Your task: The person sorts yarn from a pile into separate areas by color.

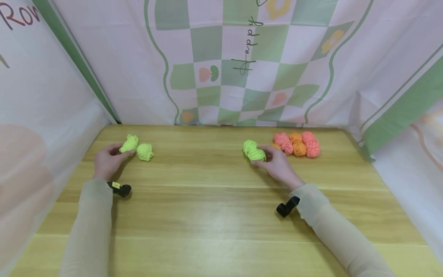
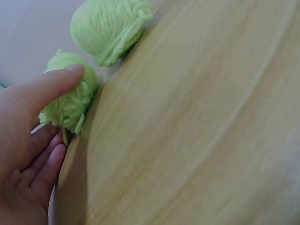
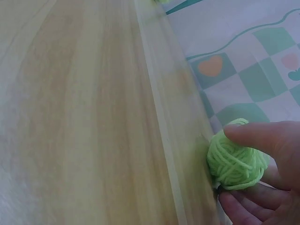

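Note:
My left hand [image 1: 108, 161] is at the far left of the table, its thumb and fingers around a yellow-green yarn ball [image 1: 129, 144]. In the left wrist view the thumb presses on this ball [image 2: 77, 101] while the fingers lie low at its side. A second yellow-green yarn ball [image 1: 144, 152] sits just right of it. Right of centre, my right hand [image 1: 278, 164] grips a bright green yarn bundle [image 1: 254, 151] with two rounded lobes. The right wrist view has the thumb over the green yarn [image 3: 236, 161] and the fingers below, near the tabletop.
Behind my right hand stand a pink yarn bundle [image 1: 283, 143], an orange one [image 1: 298, 145] and another pink one [image 1: 310, 144] in a row. More orange yarn peeks out beside the hand. A checkered cloth [image 1: 207, 46] hangs along the back edge of the wooden table [image 1: 194, 219].

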